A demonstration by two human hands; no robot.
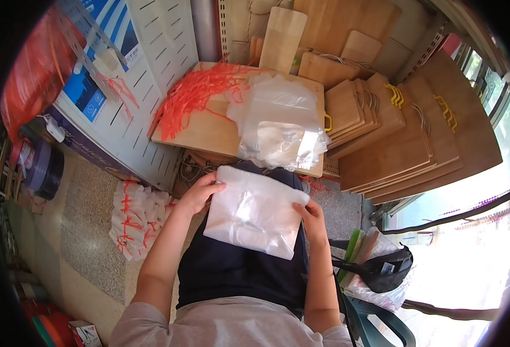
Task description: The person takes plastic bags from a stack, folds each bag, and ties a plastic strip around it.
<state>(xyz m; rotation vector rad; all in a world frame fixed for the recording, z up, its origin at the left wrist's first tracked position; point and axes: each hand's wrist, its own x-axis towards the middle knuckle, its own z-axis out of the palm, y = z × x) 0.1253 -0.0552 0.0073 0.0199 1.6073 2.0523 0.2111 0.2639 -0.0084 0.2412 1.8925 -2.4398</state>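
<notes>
The largest things are the brown wooden boards (385,159), which lean in rows to the right of the low wooden table (211,124), and the white slotted panel (165,52), which stands upright to the left of this table. The table itself carries, on its right part, a loose stack of clear plastic bags (281,107), shiny and wrinkled. Nearer than the table and to its right, a dark green chair (376,318) has a black bag (388,269) by it. On the left part of the table lies a tangled pile of red strips (200,92). On the floor, nearer than the table and to its left, there are white bundles (136,220) with red ties. The flat piece of white plastic (252,214) is just before the near edge of the table, held over the person's dark clothing. The left hand (199,194) has its thumb and fingers clamped on the upper left corner of the plastic; the right hand (313,220) pinches the upper right corner, with thumb and fingers closed on it.
</notes>
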